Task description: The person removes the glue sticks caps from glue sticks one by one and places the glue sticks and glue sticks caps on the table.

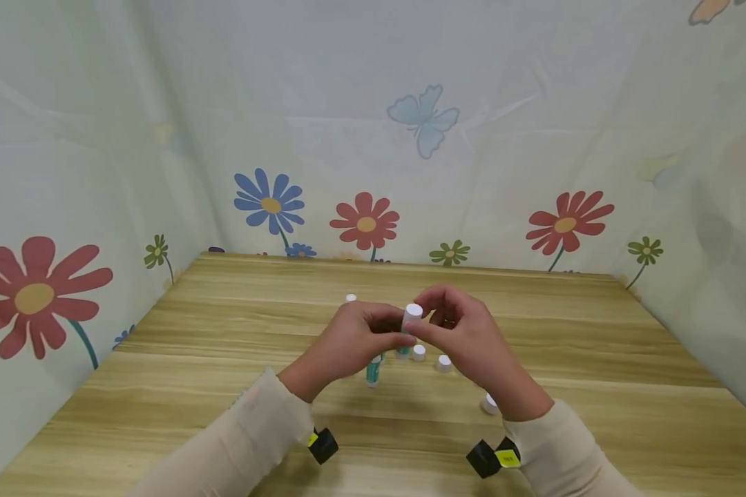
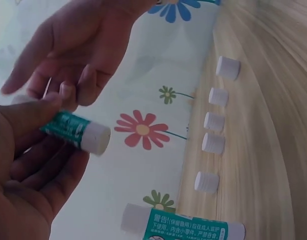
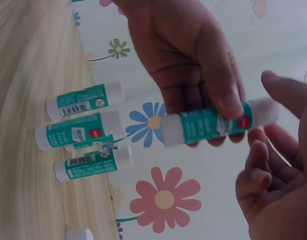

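Observation:
My left hand [image 1: 356, 339] grips a green-and-white glue stick [image 3: 208, 125] around its middle, thumb on one side and fingers on the other. The stick is upright above the table, its white top end [image 1: 413, 312] uppermost. In the right wrist view, the thumb and fingers of my right hand [image 3: 281, 195] spread on either side of that top end, with a gap beside the thumb. From the left wrist view, the right hand [image 2: 88, 45] has loosely bent fingers near the stick. Several other glue sticks [image 3: 73, 131] stand on the table beneath and beside the left hand.
Several loose white caps [image 1: 444, 362] sit in a line on the wooden table [image 1: 566, 331], from below the hands toward the right forearm. A white-topped item [image 1: 351, 297] shows behind the left hand. Flower-printed curtain [image 1: 323, 138] encloses the table's back and sides.

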Demonstrator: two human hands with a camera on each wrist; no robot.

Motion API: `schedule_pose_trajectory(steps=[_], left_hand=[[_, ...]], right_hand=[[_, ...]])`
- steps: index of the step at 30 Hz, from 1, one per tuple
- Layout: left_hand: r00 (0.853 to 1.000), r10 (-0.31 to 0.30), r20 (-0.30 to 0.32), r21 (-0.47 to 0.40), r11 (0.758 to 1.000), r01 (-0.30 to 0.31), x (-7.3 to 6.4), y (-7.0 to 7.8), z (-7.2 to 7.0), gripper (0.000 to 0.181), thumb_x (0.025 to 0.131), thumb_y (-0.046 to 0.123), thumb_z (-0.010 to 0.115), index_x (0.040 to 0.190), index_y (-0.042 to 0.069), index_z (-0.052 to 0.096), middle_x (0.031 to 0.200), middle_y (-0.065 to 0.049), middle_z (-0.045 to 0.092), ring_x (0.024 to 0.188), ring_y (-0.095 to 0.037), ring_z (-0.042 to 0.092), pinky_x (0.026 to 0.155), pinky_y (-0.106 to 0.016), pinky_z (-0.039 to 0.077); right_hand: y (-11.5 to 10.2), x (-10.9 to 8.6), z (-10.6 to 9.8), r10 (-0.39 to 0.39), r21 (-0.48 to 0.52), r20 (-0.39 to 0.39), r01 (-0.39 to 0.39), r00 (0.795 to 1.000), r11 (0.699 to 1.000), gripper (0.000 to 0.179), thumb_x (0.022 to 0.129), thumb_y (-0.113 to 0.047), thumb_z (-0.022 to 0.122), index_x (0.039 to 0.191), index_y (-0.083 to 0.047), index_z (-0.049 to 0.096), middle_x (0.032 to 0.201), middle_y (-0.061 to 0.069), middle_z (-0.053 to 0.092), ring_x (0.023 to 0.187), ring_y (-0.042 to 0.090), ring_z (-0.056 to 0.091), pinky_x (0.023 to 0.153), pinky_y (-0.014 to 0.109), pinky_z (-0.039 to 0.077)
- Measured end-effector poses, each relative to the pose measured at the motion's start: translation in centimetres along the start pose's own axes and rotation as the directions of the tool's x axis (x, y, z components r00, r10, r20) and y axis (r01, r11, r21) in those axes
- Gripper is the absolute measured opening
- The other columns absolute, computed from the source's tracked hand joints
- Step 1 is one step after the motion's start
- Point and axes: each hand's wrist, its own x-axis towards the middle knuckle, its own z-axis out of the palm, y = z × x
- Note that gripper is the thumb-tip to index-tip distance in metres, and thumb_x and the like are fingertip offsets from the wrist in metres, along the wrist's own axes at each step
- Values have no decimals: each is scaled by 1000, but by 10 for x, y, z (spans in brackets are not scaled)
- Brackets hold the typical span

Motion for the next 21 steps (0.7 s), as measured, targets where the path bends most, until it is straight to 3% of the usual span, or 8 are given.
schedule_pose_trajectory(steps=[4,7,14,21], left_hand=[[999,24,-44,51,998,-22,-2,2,4,26,85,34,73,110,32,72,102,11,73,89,-4,68,78,-24,57],[999,45,-29,46,998,-43,-2,0,3,25,85,34,73,111,32,72,102,10,73,88,-5,69,78,-24,57],[992,57,111,-30,998,-54,1,-6,-4,28,89,29,71,116,28,70,106,9,73,93,-9,69,85,-26,56],[975,57,216,-52,998,-47,2,-5,-8,27,92,28,67,117,18,69,106,6,72,97,-12,68,89,-28,54]], right_hand=[[2,1,4,14,-10,-77,-15,997,1000,24,83,-36,76,97,-20,65,84,4,64,69,23,55,59,28,48],[2,0,3,-5,-44,-78,2,997,999,21,84,-34,75,99,-21,68,83,4,66,68,21,56,59,28,48],[-1,-2,-6,-113,-52,62,117,992,992,21,91,-25,68,111,-17,71,100,1,67,73,18,58,62,27,50],[-2,-3,-14,-222,43,203,218,954,975,23,96,-13,59,118,-11,67,117,7,64,88,17,62,74,27,55]])
